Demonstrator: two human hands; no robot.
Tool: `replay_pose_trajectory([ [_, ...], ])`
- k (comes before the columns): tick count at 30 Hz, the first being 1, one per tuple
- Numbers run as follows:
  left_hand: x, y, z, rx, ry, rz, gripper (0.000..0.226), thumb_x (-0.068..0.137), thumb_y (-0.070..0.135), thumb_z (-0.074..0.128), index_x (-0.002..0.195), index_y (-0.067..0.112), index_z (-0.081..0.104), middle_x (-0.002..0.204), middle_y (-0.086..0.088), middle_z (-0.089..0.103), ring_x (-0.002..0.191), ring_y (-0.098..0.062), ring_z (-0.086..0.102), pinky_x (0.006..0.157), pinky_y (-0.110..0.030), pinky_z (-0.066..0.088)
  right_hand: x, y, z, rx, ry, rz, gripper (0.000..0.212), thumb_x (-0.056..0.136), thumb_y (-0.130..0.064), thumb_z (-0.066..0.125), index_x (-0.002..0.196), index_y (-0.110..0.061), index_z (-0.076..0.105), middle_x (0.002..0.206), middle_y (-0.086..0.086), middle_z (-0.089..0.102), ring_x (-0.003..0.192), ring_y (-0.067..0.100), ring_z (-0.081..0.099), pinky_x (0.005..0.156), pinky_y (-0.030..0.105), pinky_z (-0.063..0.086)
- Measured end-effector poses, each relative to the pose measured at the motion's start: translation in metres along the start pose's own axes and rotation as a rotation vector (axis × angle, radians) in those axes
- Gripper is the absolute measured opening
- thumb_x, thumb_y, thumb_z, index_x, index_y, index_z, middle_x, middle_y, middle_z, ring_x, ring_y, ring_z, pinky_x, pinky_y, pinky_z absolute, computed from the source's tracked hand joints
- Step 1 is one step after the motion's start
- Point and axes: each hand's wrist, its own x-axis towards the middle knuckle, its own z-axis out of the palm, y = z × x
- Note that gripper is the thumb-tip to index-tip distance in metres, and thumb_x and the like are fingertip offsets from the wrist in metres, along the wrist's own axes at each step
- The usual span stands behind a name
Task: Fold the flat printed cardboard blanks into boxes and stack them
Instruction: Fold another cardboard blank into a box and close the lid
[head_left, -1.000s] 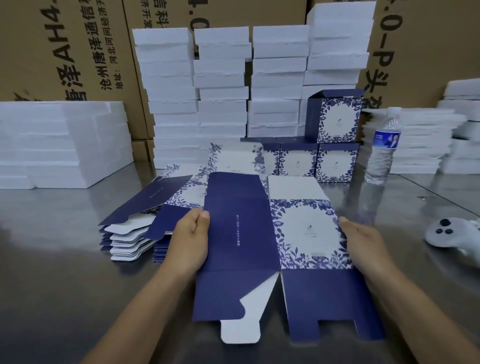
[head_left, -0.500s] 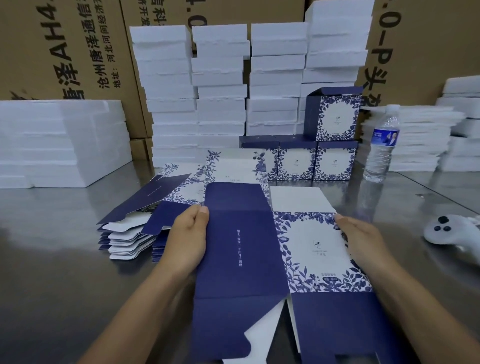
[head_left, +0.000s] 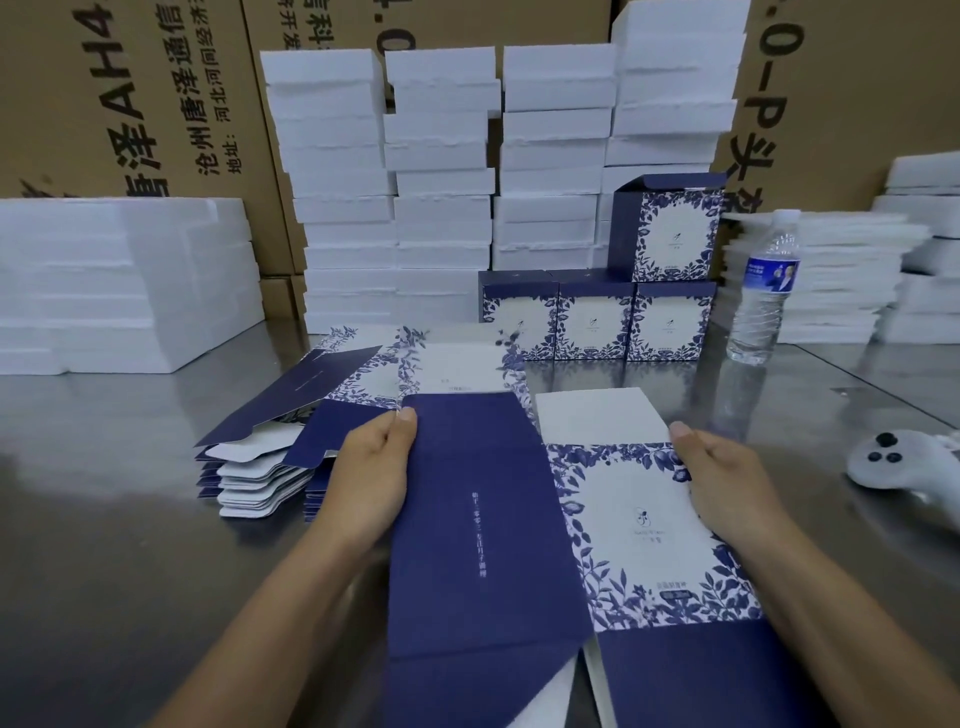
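Observation:
I hold a flat blue-and-white printed blank (head_left: 524, 525) above the steel table, one navy panel on the left and one floral panel on the right. My left hand (head_left: 371, 478) grips its left edge, thumb on top. My right hand (head_left: 727, 488) grips the right edge the same way. A pile of flat blanks (head_left: 291, 441) lies to the left, behind my left hand. Three folded boxes (head_left: 595, 322) stand in a row at the back, with a fourth box (head_left: 670, 228) on top at the right, its lid flap up.
White foam stacks (head_left: 441, 182) fill the back, with more foam (head_left: 119, 286) at left and right. A water bottle (head_left: 763, 291) stands right of the boxes. A white controller (head_left: 904, 465) lies at the right. Large brown cartons (head_left: 156, 93) form the backdrop.
Both hands have drawn the blank nearer to me and lower in view; its bottom flaps now run off the frame's lower edge. The grip is unchanged.

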Motion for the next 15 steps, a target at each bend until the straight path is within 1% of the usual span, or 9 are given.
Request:
replay_pose_trajectory([
  [2,0.001,0.001,-0.002,0.057,0.052,0.057,0.048,0.102,0.031,0.037,0.090,-0.012,0.054,0.079,-0.016,0.059,0.071,-0.019,0.052,0.065,-0.031,0.040,-0.003,-0.003,0.001,0.016,-0.026,0.019,0.040,0.099,-0.028,0.045,0.066,-0.018,0.066,0.048,-0.014,0.064,0.040,-0.002,0.055,0.040,0.011,0.039],
  [4,0.003,-0.001,-0.001,0.055,0.053,0.074,0.047,0.102,0.030,0.037,0.092,-0.014,0.052,0.082,-0.015,0.057,0.072,-0.018,0.049,0.066,-0.031,0.039,-0.005,-0.004,0.001,0.055,-0.040,0.051,0.040,0.099,-0.029,0.045,0.068,-0.017,0.068,0.049,-0.010,0.065,0.039,0.001,0.056,0.038,0.012,0.038],
  [8,0.004,-0.005,-0.002,0.019,0.108,0.033,0.048,0.102,0.031,0.038,0.089,-0.012,0.055,0.082,-0.017,0.062,0.071,-0.020,0.053,0.065,-0.033,0.042,-0.009,-0.009,-0.001,0.094,-0.059,0.086,0.045,0.096,-0.041,0.047,0.069,-0.009,0.063,0.054,0.004,0.060,0.041,0.014,0.051,0.041,0.017,0.034],
  [10,0.003,-0.002,-0.002,-0.089,0.164,-0.028,0.051,0.101,0.035,0.039,0.089,-0.011,0.058,0.083,-0.019,0.064,0.072,-0.025,0.057,0.068,-0.036,0.045,-0.011,-0.012,-0.003,0.096,-0.098,0.074,0.042,0.094,-0.038,0.052,0.070,-0.007,0.065,0.059,0.007,0.064,0.044,0.012,0.054,0.040,0.014,0.036],
  [11,0.002,0.000,-0.003,-0.169,0.168,-0.075,0.052,0.101,0.038,0.041,0.090,-0.007,0.062,0.084,-0.015,0.068,0.074,-0.027,0.062,0.069,-0.037,0.048,-0.010,-0.012,-0.003,0.084,-0.103,0.059,0.040,0.094,-0.034,0.054,0.067,-0.006,0.065,0.059,0.006,0.066,0.043,0.009,0.054,0.040,0.012,0.037],
  [12,0.001,0.002,-0.003,-0.296,0.119,-0.149,0.052,0.099,0.043,0.042,0.090,0.000,0.069,0.089,-0.012,0.073,0.077,-0.028,0.068,0.069,-0.037,0.054,-0.011,-0.012,-0.003,0.064,-0.090,0.046,0.040,0.094,-0.031,0.055,0.064,-0.006,0.064,0.056,0.004,0.064,0.042,0.006,0.052,0.040,0.011,0.036],
  [13,-0.003,0.006,-0.004,-0.453,0.019,-0.248,0.052,0.097,0.049,0.042,0.090,0.010,0.075,0.093,-0.009,0.074,0.081,-0.026,0.071,0.066,-0.036,0.057,-0.011,-0.012,-0.003,0.062,-0.069,0.040,0.041,0.094,-0.030,0.055,0.064,-0.004,0.064,0.054,0.001,0.062,0.044,0.005,0.051,0.041,0.011,0.035],
  [14,-0.007,0.012,-0.005,-0.574,-0.123,-0.328,0.051,0.095,0.054,0.042,0.093,0.018,0.077,0.096,-0.006,0.075,0.084,-0.025,0.072,0.062,-0.036,0.058,-0.011,-0.012,-0.002,0.082,-0.041,0.044,0.042,0.094,-0.030,0.055,0.068,0.001,0.064,0.056,0.004,0.062,0.048,0.007,0.052,0.043,0.012,0.035],
  [15,-0.014,0.020,-0.005,-0.675,-0.264,-0.388,0.049,0.091,0.058,0.043,0.095,0.023,0.077,0.100,-0.004,0.074,0.087,-0.024,0.072,0.061,-0.036,0.058,-0.011,-0.010,-0.002,0.122,-0.013,0.060,0.045,0.094,-0.032,0.054,0.077,0.008,0.064,0.061,0.013,0.062,0.056,0.010,0.053,0.047,0.015,0.036],
])
